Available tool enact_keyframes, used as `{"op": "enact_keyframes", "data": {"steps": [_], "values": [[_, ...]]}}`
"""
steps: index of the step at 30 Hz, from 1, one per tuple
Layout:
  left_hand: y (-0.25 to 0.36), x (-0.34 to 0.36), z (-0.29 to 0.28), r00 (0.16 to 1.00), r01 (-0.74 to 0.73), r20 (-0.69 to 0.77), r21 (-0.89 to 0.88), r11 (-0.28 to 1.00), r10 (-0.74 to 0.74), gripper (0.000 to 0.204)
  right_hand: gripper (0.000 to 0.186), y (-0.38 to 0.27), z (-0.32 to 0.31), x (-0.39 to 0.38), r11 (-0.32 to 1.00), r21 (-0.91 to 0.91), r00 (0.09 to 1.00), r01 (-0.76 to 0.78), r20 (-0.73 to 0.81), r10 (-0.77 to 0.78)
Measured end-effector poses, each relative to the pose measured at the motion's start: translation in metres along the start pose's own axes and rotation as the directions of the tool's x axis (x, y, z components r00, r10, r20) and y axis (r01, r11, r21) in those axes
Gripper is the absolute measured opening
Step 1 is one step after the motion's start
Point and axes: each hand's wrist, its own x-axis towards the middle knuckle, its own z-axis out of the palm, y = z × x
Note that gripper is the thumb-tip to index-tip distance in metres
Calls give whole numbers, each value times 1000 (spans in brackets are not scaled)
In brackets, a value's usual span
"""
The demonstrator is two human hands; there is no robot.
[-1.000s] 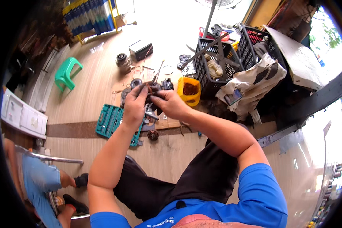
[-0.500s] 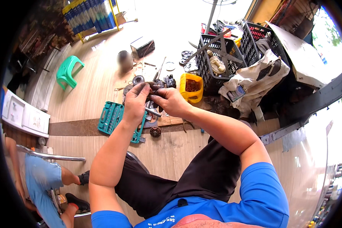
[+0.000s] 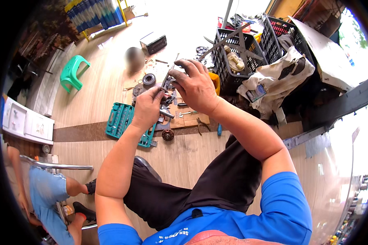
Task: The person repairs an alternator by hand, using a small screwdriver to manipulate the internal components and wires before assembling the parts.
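Note:
My left hand (image 3: 147, 108) is raised over the parts on the floor, thumb and fingers pinched together. What sits in the pinch is small and dark, and I cannot make it out; a bit of red and a thin metal shaft show beside the fingertips. To its right, my right hand (image 3: 198, 86) is lifted with blackened fingers spread and bent, holding nothing visible. Below the hands lie a cardboard sheet (image 3: 191, 121), a wrench (image 3: 188, 113), pliers (image 3: 202, 125) and a rusty round part (image 3: 167, 134). A dark ring-shaped part (image 3: 149, 79) lies beyond my left hand.
A teal socket-set case (image 3: 119, 120) lies open at left, with a green stool (image 3: 74, 73) farther off. A yellow container (image 3: 215, 83) is partly behind my right hand. Black crates (image 3: 249, 57) and a draped cloth (image 3: 288, 71) stand right. Another person's leg (image 3: 49, 185) shows lower left.
My right hand has come away from my left, moving up and right with its fingers opening. My left hand stays pinched in nearly the same place. The wrench and pliers are now uncovered.

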Motion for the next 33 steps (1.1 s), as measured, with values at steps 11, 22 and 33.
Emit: {"op": "enact_keyframes", "data": {"steps": [11,22,33], "values": [[-11,0,3,997,64,42,-159,985,-58,21,17,-1,8,-6,996,-81,961,32,277,-8],[-1,3,-7,961,273,154,-683,678,-232,20,10,-10,13,-9,973,173,961,-154,255,107],[-6,4,-3,986,143,81,-868,475,-147,20,19,-27,21,-11,84,619,598,-781,703,385]]}}
